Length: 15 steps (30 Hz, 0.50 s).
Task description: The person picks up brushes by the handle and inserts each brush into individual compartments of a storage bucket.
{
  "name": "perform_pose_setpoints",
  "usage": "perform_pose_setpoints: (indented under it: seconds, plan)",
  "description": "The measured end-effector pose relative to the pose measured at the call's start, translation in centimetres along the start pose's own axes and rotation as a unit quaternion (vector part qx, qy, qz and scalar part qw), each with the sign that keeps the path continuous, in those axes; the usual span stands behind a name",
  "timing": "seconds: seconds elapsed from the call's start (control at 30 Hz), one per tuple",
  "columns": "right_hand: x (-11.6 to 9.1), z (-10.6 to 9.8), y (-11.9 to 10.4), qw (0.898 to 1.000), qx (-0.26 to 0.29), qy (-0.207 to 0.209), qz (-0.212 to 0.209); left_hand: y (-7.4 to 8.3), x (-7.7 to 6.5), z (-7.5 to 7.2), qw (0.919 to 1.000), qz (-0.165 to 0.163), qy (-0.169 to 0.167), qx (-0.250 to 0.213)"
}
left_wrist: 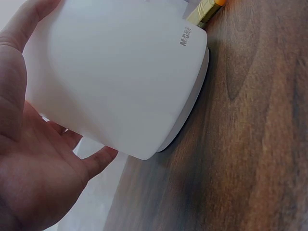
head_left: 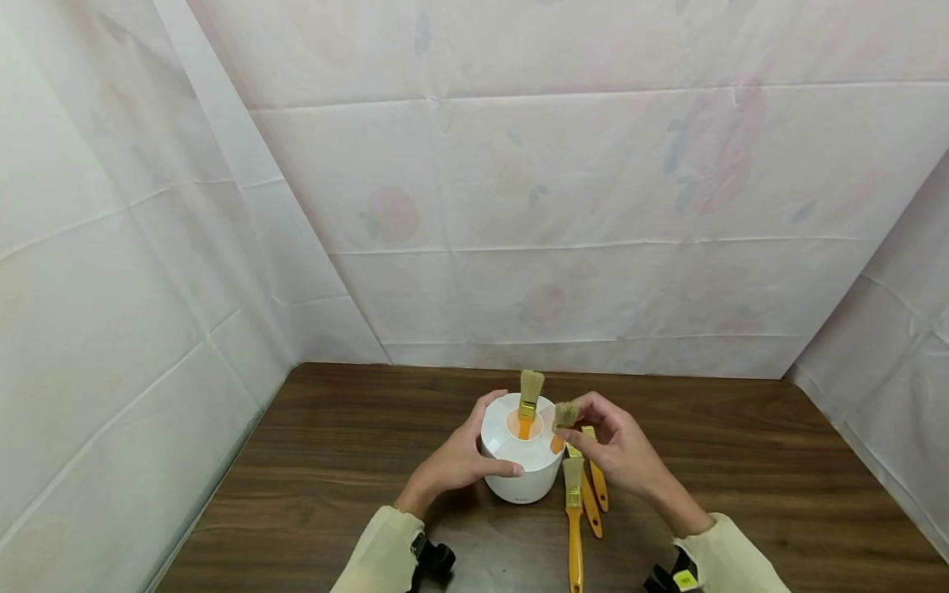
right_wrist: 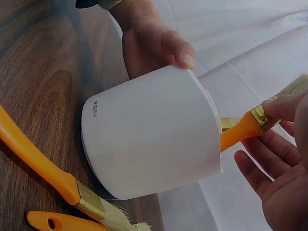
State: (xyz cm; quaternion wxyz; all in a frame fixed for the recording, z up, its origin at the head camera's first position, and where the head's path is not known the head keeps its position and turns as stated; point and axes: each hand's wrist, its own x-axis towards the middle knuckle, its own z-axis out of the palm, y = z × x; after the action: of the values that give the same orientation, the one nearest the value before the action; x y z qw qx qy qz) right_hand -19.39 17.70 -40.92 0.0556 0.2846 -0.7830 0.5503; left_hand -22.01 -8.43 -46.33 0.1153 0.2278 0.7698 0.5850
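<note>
A white round pen holder [head_left: 523, 487] with a divided top stands upright on the table. My left hand [head_left: 461, 455] grips it from the left, thumb at the near side and fingers round the far side. One paintbrush [head_left: 530, 391] stands in its middle compartment, bristles up. My right hand [head_left: 621, 445] pinches another paintbrush [right_wrist: 243, 131] near its metal band. That brush's orange handle points down into an outer compartment on the right, and its lower end is hidden inside the holder.
Several more paintbrushes with orange handles lie right of the holder, the nearest brush [head_left: 574, 515] reaching toward the table's front. The dark wooden table [head_left: 334, 478] meets white patterned sheets [head_left: 563, 206] at the back and sides.
</note>
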Motion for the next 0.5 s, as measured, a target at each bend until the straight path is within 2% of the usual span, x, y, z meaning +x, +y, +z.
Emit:
perform_pose_setpoints:
  seconds: [0.5]
  plan:
    - [-0.28, -0.04, 0.39, 1.0, -0.012, 0.0, -0.004, -0.09, -0.01, 0.07, 1.0, -0.002, -0.002, 0.001]
